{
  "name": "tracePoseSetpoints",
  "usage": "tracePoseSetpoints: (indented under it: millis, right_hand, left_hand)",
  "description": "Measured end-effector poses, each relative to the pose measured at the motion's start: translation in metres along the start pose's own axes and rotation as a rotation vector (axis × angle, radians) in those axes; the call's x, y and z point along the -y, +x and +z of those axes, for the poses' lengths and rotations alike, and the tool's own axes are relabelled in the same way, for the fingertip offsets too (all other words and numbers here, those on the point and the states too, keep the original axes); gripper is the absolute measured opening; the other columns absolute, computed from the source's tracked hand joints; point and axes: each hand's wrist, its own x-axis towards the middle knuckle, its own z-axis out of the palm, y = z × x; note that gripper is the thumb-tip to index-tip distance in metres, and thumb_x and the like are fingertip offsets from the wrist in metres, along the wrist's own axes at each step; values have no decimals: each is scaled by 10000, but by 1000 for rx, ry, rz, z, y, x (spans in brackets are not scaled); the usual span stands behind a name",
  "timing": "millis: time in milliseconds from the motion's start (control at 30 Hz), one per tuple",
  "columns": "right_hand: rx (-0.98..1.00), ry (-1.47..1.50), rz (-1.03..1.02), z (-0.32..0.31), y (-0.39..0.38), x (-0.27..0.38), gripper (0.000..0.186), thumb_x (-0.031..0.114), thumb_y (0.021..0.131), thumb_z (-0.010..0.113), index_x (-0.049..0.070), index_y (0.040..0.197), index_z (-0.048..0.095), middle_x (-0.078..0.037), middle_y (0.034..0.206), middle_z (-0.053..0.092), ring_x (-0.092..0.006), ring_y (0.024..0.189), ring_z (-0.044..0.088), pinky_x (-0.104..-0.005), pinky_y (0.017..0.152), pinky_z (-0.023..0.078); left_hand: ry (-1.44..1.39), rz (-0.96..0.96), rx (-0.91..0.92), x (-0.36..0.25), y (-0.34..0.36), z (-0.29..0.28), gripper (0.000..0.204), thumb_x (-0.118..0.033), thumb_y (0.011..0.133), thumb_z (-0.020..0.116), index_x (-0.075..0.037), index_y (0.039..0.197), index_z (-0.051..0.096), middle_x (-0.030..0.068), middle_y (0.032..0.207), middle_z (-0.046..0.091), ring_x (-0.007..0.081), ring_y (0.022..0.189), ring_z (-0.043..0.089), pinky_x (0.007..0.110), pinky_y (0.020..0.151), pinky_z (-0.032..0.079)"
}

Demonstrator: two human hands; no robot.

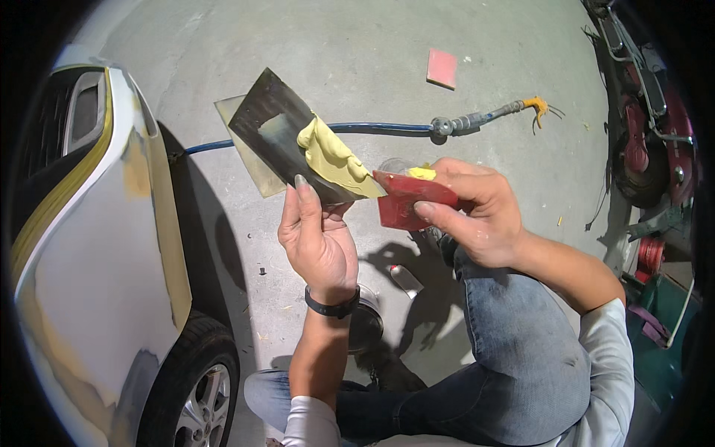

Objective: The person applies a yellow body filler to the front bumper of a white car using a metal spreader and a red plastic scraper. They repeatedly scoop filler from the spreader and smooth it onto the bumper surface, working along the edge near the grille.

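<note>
Grey floor (357,74); dark board (275,138) lengthwise up-left, seemingly pinched by left grip (320,242), spreader (402,203) by right grip (482,212).

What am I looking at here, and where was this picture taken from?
There is no robot here: these are a person's two bare hands, seen from above by a wide fisheye camera worn on the head, which bends straight edges. The left hand holds a dark flat board bearing pale yellow paste. The right hand grips a red spreader at the board's lower right corner. On the grey floor lie a blue hose and a pink pad. Part of a car shows at left.
</note>
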Motion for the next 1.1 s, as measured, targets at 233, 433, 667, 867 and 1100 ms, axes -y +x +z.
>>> tracePoseSetpoints:
  millis: [233, 433, 667, 867, 1100]
  right_hand:
    - [-107, -302, -64, -12, -1, -1, 118, 51, 895, 729, -19, 989, 742, -109, 853, 663, -199, 716, 623, -313, 649, 478]
    - [-154, -114, 181, -44, -16, -37, 303, 112, 1002, 659, -26, 1272, 657, -45, 1043, 670, -141, 961, 626, -279, 900, 497]
    - [-165, 364, 19, -96, 35, -31, 513, 296, 1072, 520, 37, 1508, 441, -94, 1394, 572, -162, 1244, 566, -336, 1087, 451]
    - [109, 168, 469, 4, -6, -43, 364, 97, 1009, 521, 44, 1368, 535, -57, 1162, 650, -123, 1071, 631, -280, 869, 515]
    - [1045, -362, -371, 118, -8, -40, 193, 139, 959, 684, 38, 1122, 674, -105, 1073, 691, -279, 969, 670, -460, 849, 543]
  left_hand:
    - [92, 48, 34, 10, 0, 10, 257, -120, 1076, 552, 24, 1267, 646, 134, 1162, 726, 208, 973, 715, 371, 897, 592]
    - [30, -230, 147, 8, -6, 2, 283, -142, 1089, 539, 40, 1278, 644, 109, 1137, 727, 137, 1010, 695, 288, 902, 576]
    - [-119, -508, 250, -9, -22, 18, 223, -146, 1042, 628, 11, 1177, 712, -6, 1041, 718, 19, 924, 608, 208, 854, 498]
    - [-99, -471, 276, -70, -28, -4, 310, -147, 1077, 554, 36, 1316, 627, 100, 1197, 716, 136, 1048, 685, 291, 932, 552]
    - [-95, -348, 124, -139, -95, -15, 214, -106, 1060, 582, 24, 1198, 683, 37, 1089, 719, 69, 992, 639, 232, 897, 505]
